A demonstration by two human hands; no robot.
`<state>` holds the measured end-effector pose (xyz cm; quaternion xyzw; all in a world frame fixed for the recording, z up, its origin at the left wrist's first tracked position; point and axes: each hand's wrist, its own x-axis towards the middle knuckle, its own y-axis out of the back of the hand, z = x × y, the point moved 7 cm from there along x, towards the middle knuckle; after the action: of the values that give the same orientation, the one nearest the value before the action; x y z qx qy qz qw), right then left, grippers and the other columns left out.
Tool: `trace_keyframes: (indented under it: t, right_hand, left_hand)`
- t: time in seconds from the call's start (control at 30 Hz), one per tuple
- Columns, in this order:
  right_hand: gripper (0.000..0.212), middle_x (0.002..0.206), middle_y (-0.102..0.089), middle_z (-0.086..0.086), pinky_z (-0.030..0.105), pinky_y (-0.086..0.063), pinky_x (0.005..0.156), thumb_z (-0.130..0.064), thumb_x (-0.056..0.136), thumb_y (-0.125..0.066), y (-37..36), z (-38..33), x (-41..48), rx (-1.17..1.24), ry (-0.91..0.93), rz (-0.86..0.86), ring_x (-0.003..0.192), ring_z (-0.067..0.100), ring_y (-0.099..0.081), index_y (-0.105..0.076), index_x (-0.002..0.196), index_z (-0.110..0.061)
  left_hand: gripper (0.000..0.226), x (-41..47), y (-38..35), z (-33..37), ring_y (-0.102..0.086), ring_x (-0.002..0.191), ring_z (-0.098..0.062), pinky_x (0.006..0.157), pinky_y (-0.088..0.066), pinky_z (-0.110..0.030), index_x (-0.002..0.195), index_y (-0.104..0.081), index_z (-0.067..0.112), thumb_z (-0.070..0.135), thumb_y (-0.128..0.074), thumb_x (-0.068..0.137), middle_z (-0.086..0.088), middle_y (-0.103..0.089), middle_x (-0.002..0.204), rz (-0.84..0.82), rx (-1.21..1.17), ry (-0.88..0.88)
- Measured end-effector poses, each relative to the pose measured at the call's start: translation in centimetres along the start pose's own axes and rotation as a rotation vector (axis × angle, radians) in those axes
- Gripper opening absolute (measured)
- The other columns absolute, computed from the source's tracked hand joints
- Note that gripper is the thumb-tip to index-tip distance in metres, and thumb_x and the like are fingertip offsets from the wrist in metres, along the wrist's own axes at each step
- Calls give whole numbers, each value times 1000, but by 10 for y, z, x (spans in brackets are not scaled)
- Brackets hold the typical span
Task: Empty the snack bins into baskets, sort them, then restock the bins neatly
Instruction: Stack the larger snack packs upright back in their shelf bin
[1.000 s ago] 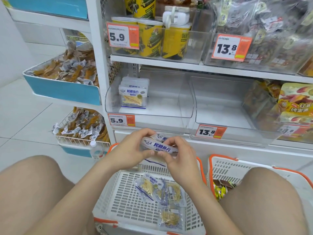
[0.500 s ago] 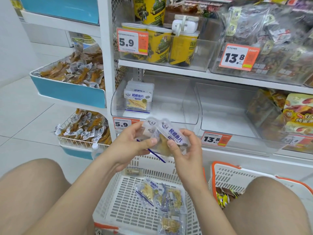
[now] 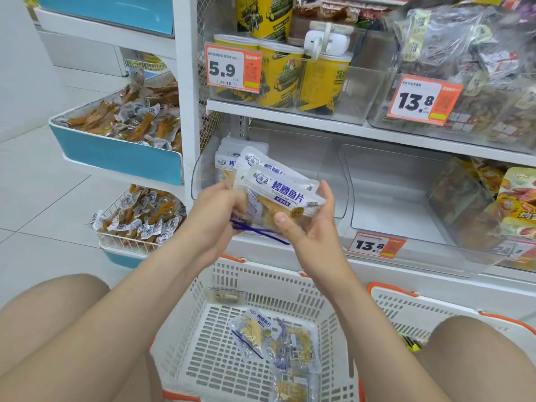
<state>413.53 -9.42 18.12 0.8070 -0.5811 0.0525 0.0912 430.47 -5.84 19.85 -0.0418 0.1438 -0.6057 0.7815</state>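
Observation:
Between my two hands is a small stack of white-and-blue grilled fish packets (image 3: 277, 185), raised in front of the clear left bin (image 3: 333, 198). My left hand (image 3: 216, 211) grips the stack's left end. My right hand (image 3: 304, 224) pinches its right end, thumb on the front packet. A few matching packets (image 3: 224, 162) stand at the bin's back left, partly hidden by the stack. Below, the white basket (image 3: 220, 340) between my knees holds several more fish packets (image 3: 275, 340).
The clear bin (image 3: 406, 198) to the right has a bare floor, and yellow-orange bags (image 3: 516, 198) fill the one beyond. A second white basket (image 3: 412, 314) sits at right. Yellow cans (image 3: 278, 79) stand on the shelf above. Blue trays of chicken-feet packs (image 3: 130, 120) hang at left.
Both hands have lifted the packet stack from just above the basket up to the front of the left bin and turned its printed faces toward me.

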Motion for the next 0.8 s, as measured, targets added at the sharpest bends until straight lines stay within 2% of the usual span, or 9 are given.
trace_keyframes:
  t: [0.07, 0.17, 0.23, 0.3, 0.4, 0.5, 0.57, 0.73, 0.8]
  right_hand:
    - [72, 137, -65, -4, 41, -51, 112, -6, 98, -70, -6, -5, 17, 0, 15, 7, 125, 8, -63, -26, 153, -22]
    - [60, 129, -70, -2, 38, -54, 107, 4, 96, -67, -18, -8, 45, 38, 16, 15, 121, 11, -66, -37, 142, -18]
    - [57, 127, -70, -1, 35, -55, 105, 7, 96, -66, -24, -8, 69, 4, 41, 19, 118, 9, -67, -37, 139, -17]
    - [57, 123, -69, -3, 29, -55, 101, 9, 96, -65, -26, -4, 98, -39, 66, 57, 111, 3, -68, -36, 137, -19]
    - [61, 120, -66, -4, 21, -57, 89, 10, 94, -66, -35, 20, 139, -166, -8, 54, 94, -8, -68, -39, 139, -22]
    - [51, 115, -72, -2, 43, -60, 97, 4, 86, -75, -54, 53, 171, -339, -117, -3, 101, 10, -71, -54, 124, -22]
    - [50, 114, -74, -1, 47, -58, 98, 2, 82, -80, -64, 67, 185, -385, -177, -19, 106, 18, -71, -55, 114, -28]
    - [53, 115, -67, -3, 35, -47, 95, -48, 64, -90, -60, 84, 196, -696, -391, 117, 117, 29, -57, -57, 102, -30]
    - [52, 120, -68, 1, 34, -46, 90, -49, 68, -91, -56, 84, 198, -719, -429, 155, 119, 31, -58, -56, 101, -29]
  left_hand:
    - [55, 14, 8, 4, -70, 113, -42, 104, -53, -60, 124, -60, -4, -5, -48, 70, -22, -74, 118, 49, -1, 18]
    - [44, 26, 28, 14, -66, 114, -23, 103, -53, -53, 121, -55, 22, 28, -62, 78, -1, -70, 119, 154, 417, -48]
    - [47, 32, 50, 19, -53, 122, -20, 106, -48, -48, 122, -47, 28, 45, -66, 83, 1, -53, 128, 322, 637, -117]
    - [55, 38, 74, 20, -43, 129, -27, 110, -42, -49, 123, -41, 30, 50, -68, 79, -4, -42, 135, 510, 612, -129]
    - [58, 52, 91, 5, -41, 130, -34, 111, -41, -52, 126, -38, 27, 41, -70, 80, -11, -36, 142, 613, 490, -28]
    - [48, 64, 91, -10, -42, 131, -35, 111, -40, -50, 127, -40, 22, 37, -61, 87, -12, -36, 144, 630, 410, 27]
    - [35, 70, 91, -14, -39, 132, -36, 110, -37, -46, 127, -41, 20, 26, -54, 95, -13, -37, 145, 668, 403, 30]
    - [30, 78, 94, -23, -38, 128, -38, 108, -35, -46, 125, -39, 24, 11, -43, 98, -14, -39, 144, 727, 382, 40]
    - [30, 78, 94, -24, -38, 128, -37, 100, -33, -42, 125, -39, 24, 11, -43, 99, -12, -38, 143, 730, 387, 29]
